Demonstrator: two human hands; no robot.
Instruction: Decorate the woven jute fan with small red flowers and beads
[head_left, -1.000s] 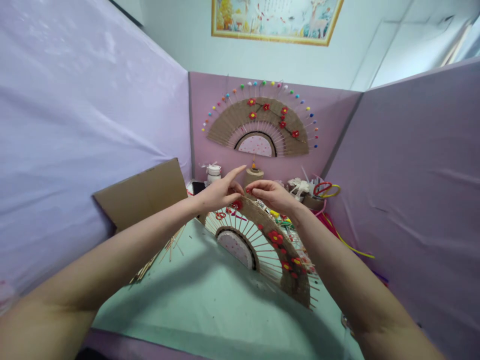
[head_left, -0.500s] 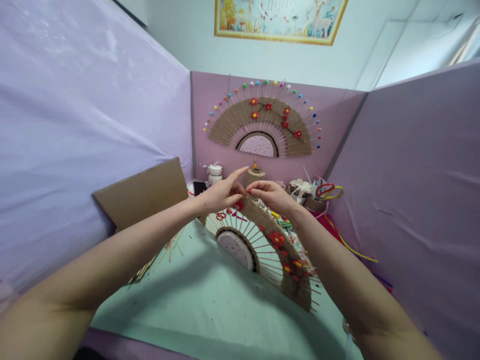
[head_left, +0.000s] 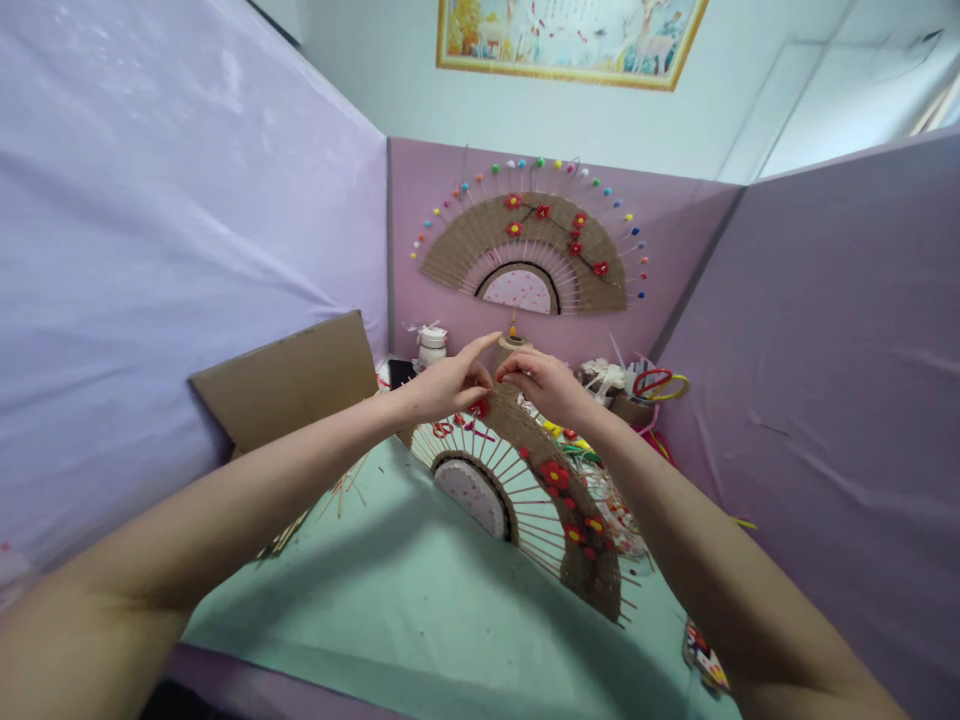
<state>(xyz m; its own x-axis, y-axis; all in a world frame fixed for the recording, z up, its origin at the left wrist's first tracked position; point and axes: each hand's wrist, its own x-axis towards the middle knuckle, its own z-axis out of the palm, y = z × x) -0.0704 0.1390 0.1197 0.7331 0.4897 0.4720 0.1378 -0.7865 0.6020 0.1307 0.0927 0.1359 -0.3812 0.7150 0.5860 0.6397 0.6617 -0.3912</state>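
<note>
A woven brown fan (head_left: 517,425) with thin wooden sticks and red flowers leans upright on the table, a pale spotted half-disc at its base. At its upper edge my left hand (head_left: 448,385) pinches the fan between thumb and curled fingers, with the index finger stretched out. Close beside it, my right hand (head_left: 551,385) is closed at the fingertips on a small red ball (head_left: 500,377). The ball is mostly covered by the fingers. Stick tips under both hands are hidden.
A similar fan (head_left: 450,247) with coloured balls on its stick tips hangs on the pink back panel. Cardboard (head_left: 300,380) stands at left. Behind are a twine spool (head_left: 512,345), a white jar (head_left: 432,345) and scissors (head_left: 660,382). Loose sticks (head_left: 341,490) lie at left.
My right hand has risen slightly and its fingers sit more upright over the fan's edge. My left hand keeps its hold. The view has shifted a little.
</note>
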